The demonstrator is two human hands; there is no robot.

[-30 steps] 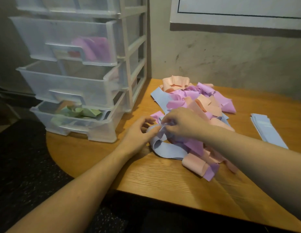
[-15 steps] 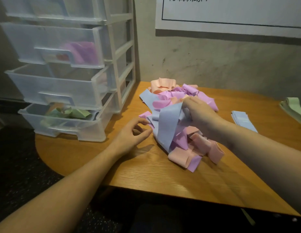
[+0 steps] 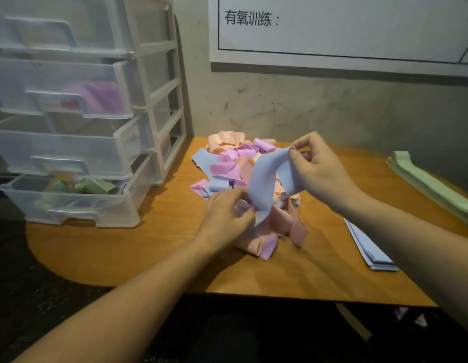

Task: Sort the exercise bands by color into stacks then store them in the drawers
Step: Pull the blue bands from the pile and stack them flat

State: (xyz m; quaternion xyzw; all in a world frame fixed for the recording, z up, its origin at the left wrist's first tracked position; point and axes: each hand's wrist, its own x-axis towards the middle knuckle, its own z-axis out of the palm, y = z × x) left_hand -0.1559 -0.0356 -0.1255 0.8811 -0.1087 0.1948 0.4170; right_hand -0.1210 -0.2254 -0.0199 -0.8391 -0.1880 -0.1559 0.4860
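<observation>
The wooden table carries everything: the clear drawer unit at far left with its drawers pulled out, purple bands showing in an upper one and green in the lowest, then the tangled heap of bands in peach, purple and blue at the centre. A flat green stack lies at far right, a flat blue stack nearer on the right.

The blue band arches up out of the heap. The right hand pinches its upper end between thumb and fingertips; the left hand grips its lower end at the heap's near edge.

The main risk, in my judgement, is drag: other strips (the peach and purple curls just under the left hand) may be caught up with the band, and a quick pull could take them towards the near edge. A twisted band laid on the blue stack would also sit unevenly.
</observation>
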